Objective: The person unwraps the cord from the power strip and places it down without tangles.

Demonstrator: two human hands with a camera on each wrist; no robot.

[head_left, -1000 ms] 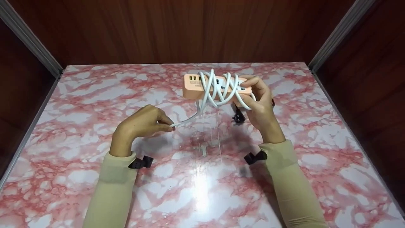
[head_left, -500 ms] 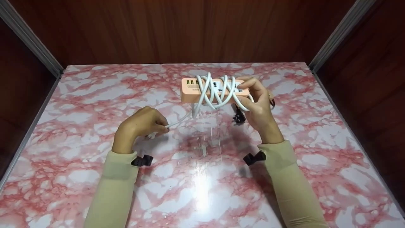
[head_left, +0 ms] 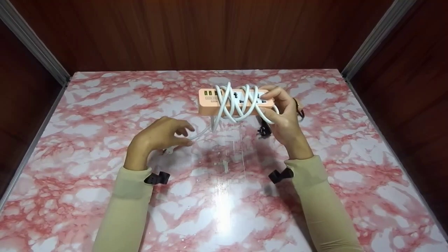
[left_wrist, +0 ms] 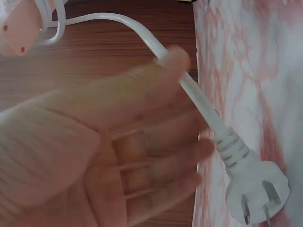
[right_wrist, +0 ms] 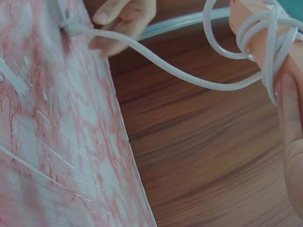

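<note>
My right hand (head_left: pixel 285 113) grips the right end of a peach power strip (head_left: pixel 208 106) and holds it above the table. A white cord (head_left: pixel 229 101) crosses over the strip in several loops. Its loose end runs down left to my left hand (head_left: pixel 157 136), whose fingers are parted from the thumb. In the left wrist view the cord passes by the thumb tip, and the fingers are spread rather than closed round it. Beyond the fingers hangs the cord's white plug (left_wrist: pixel 258 191), with its metal prongs showing; in the head view the left hand hides part of it.
A black plug (head_left: pixel 264 130) shows below the strip, beside the right wrist. Behind the right hand is a partly hidden yellowish thing with a black cord (head_left: pixel 301 112). Dark wooden panels (head_left: pixel 210 35) stand round the red-and-white marbled table (head_left: pixel 87 105).
The left hand drew the cord slightly left, then its fingers parted from the thumb. The right hand has lowered the power strip a little and shifted it slightly left.
</note>
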